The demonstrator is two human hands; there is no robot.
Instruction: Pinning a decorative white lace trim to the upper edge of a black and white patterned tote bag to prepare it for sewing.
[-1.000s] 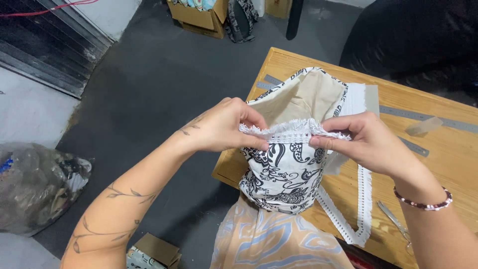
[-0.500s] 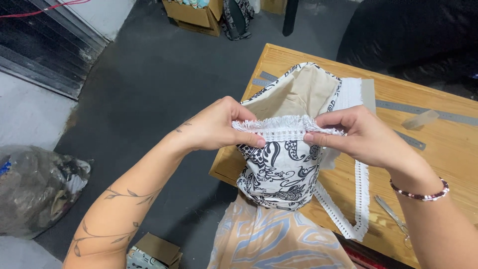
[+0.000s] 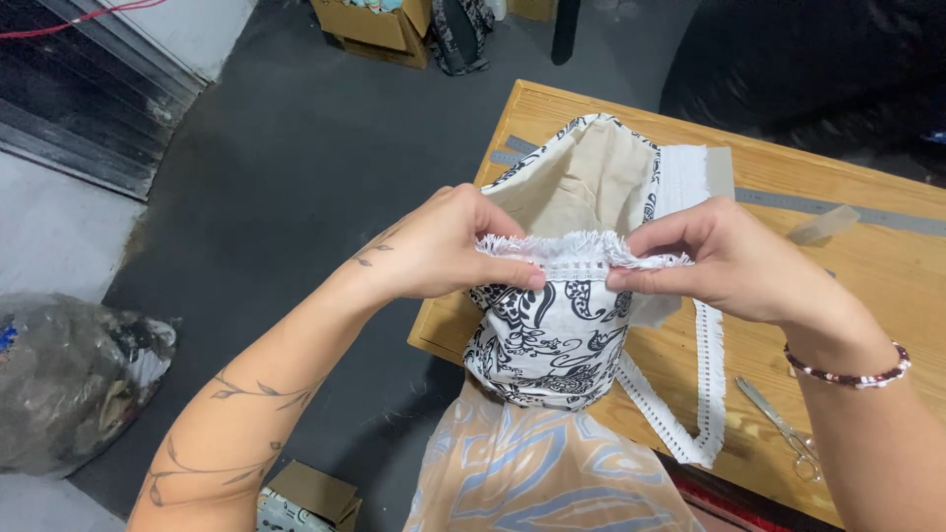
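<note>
A strip of white fringed lace trim point(image 3: 581, 254) is pinched against the top edge of a black-and-white patterned fabric bag point(image 3: 552, 330), which is held up over the near edge of the wooden surface point(image 3: 887, 256). The left hand point(image 3: 448, 246) is clamped on trim and bag edge together, thumb in front, fingers curled behind; the right hand point(image 3: 724, 261) has the same closed grip just along the rim. The bag's cream lining point(image 3: 581, 182) gapes open behind the pinch, and the loose tail of the trim hangs down past the right hand onto the surface — near a pair of scissors point(image 3: 783, 424).

For the trim to be laid on well, its openwork band is best kept level with the rim, the fringe standing above it. Even tension between the two grips would be needed — slack, it seems, would let the lace pucker. The hanging tail should be kept untwisted as the pinch is moved along.
</note>
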